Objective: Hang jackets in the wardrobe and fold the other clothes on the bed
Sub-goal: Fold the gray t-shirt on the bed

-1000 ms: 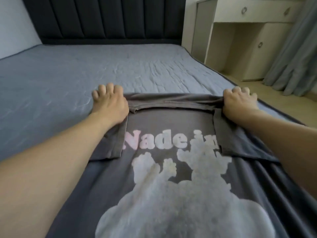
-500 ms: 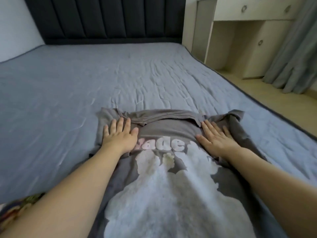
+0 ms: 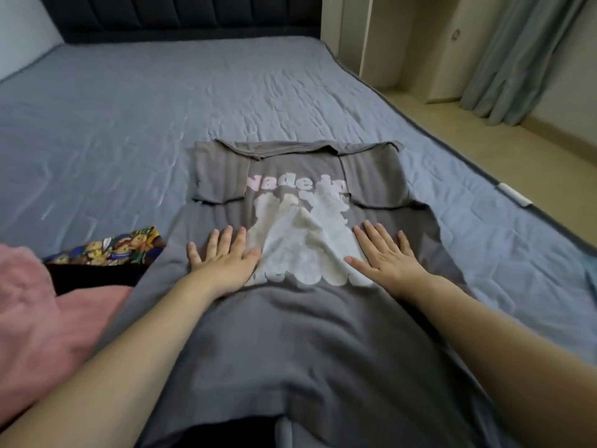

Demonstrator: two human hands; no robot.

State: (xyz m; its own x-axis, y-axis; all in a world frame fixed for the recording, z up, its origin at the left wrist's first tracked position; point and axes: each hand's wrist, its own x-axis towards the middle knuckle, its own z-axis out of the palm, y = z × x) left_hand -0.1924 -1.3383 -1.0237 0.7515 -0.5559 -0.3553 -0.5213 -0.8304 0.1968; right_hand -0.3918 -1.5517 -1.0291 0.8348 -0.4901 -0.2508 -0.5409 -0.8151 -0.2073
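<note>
A grey T-shirt (image 3: pixel 290 334) with a white and pink print lies flat on the blue bed (image 3: pixel 161 108), collar pointing toward the headboard. Both its sleeves are folded inward over the chest. My left hand (image 3: pixel 223 258) lies flat on the shirt at the left of the print, fingers spread. My right hand (image 3: pixel 384 253) presses flat at the right of the print. A small ridge of fabric rises in the print between the two hands.
A pink fluffy garment (image 3: pixel 35 312) lies at the left near me, with a black garment bearing a colourful cartoon print (image 3: pixel 113 250) beside it. A cream cabinet (image 3: pixel 397 37) and grey-green curtain (image 3: pixel 523 53) stand past the bed's right edge, over a wooden floor (image 3: pixel 517 150).
Both hands let go of the shirt's shoulders, then slid flat down the shirt toward me, from the collar area to the middle of the print. The view pulled back, showing the clothes at left.
</note>
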